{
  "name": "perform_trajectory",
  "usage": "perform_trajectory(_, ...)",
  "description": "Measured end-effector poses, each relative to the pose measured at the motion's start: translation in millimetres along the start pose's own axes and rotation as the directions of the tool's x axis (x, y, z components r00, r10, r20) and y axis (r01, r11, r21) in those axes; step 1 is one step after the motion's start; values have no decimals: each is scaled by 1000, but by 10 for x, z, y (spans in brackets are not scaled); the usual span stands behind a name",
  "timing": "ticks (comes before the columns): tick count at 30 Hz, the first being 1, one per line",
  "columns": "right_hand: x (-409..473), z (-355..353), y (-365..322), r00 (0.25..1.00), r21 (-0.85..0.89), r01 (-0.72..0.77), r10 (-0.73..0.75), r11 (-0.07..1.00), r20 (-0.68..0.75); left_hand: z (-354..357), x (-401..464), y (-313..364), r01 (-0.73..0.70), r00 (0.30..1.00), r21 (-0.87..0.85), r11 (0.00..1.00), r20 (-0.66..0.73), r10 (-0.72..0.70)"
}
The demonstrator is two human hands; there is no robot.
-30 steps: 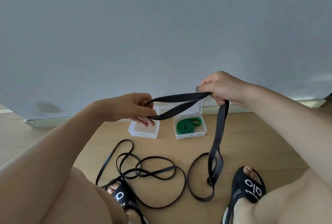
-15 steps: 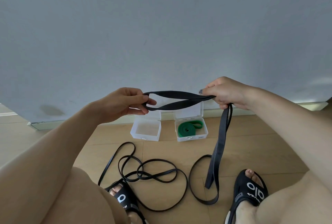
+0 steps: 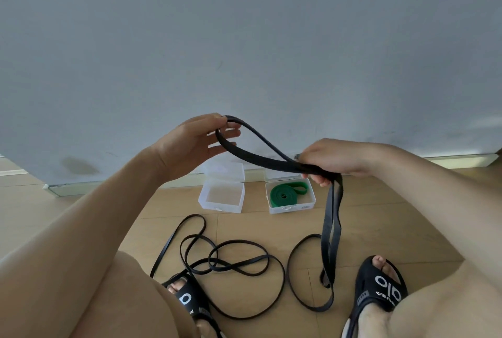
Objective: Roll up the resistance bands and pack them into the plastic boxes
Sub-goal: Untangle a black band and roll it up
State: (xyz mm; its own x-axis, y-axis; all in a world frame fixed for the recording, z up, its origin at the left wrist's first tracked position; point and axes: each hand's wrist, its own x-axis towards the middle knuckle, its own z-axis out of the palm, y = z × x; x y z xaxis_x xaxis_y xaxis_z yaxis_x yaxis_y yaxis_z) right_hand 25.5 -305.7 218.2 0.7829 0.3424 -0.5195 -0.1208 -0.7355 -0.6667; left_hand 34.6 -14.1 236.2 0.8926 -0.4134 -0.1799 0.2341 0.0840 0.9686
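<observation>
Black band point(image 3: 271, 160) spans both hands, doubled, long axis running left-high to right-low. Left hand point(image 3: 190, 145): fingers point(image 3: 222, 135) fairly straight, thumb on top, looped end caught between them. Right hand point(image 3: 336, 160): fingers curled round both strands where they meet. From there the rest hangs down, tail curling on the floor point(image 3: 380, 215) near the right sandal point(image 3: 383, 283).

Judgement: rolling starts from the left loop, wound toward the right hand; the left is nearer that end.

Empty box point(image 3: 221, 196), lid open, sits on the floor below the hands, far side. Just right of it, second box point(image 3: 292, 196) holds a coiled green band point(image 3: 285, 193). More black band point(image 3: 231, 259) lies tangled near the left sandal point(image 3: 187, 297); the hanging tail could snag it.
</observation>
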Motion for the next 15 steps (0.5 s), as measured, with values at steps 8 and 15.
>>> perform_trajectory(8,80,109,-104,970,-292,38,-105,956,-219,422,-41,82,-125,981,190,974,168,93)
perform_trajectory(15,-140,149,-391,962,540,247,-138,804,-235,598,57,-45,-111,994,567,817,60,93)
